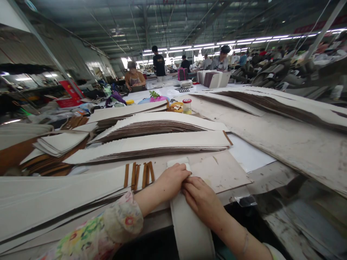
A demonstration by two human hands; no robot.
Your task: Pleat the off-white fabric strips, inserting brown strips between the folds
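Note:
A long cream-coloured strip (190,231) runs from the table top down over the front edge towards me. My left hand (171,181) lies across its upper part, fingers curled and pressed together on it. Close against it, my right hand (202,199) grips the strip's right side, and the fingertips of both hands meet. What lies under the fingertips is hidden. Left of my hands, several short brown strips (137,177) rest on the end of a pile of long cream strips (67,195).
Behind my hands lie fanned stacks of cream strips with brown undersides (151,146). A glass jar with a red lid (187,106) stands by a yellow dish (176,106). A large board (284,133) fills the right. Co-workers (135,77) are farther back.

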